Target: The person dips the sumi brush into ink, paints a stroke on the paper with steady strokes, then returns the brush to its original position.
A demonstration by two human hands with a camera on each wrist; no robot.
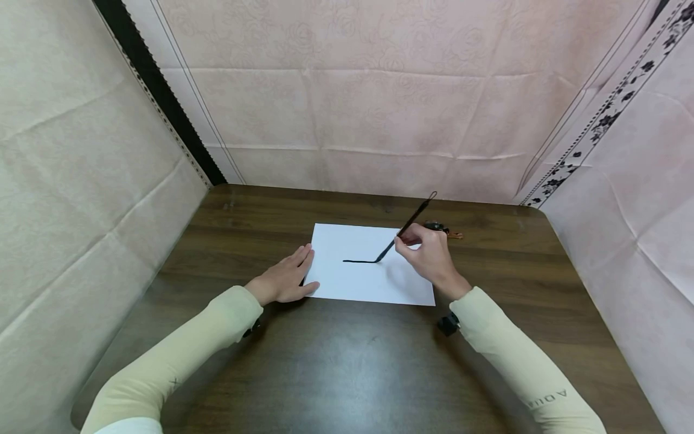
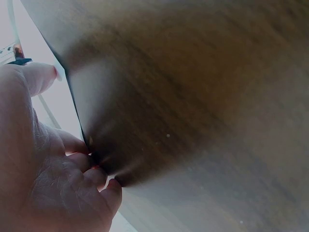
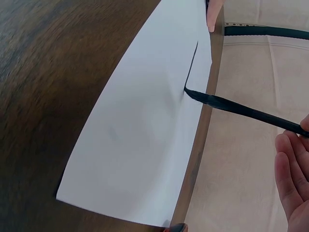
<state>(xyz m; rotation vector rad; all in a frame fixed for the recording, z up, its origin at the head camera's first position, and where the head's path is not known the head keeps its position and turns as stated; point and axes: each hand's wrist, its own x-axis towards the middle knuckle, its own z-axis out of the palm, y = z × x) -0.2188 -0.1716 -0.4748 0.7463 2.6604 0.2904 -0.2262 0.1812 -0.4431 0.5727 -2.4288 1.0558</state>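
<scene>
Nearer the surface's [image 1: 347,355] far edge, the right hand [image 1: 431,256] pinches a writing brush [image 1: 413,218] against white paper [image 1: 358,283]; excess pressure could blot the black line [image 1: 359,261]. If the left hand [image 1: 284,277], thumb spread, eases off, the paper could slide.

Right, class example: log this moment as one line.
left hand: rests on paper, left edge | right hand: holds brush | brush tip: at end of black line
</scene>
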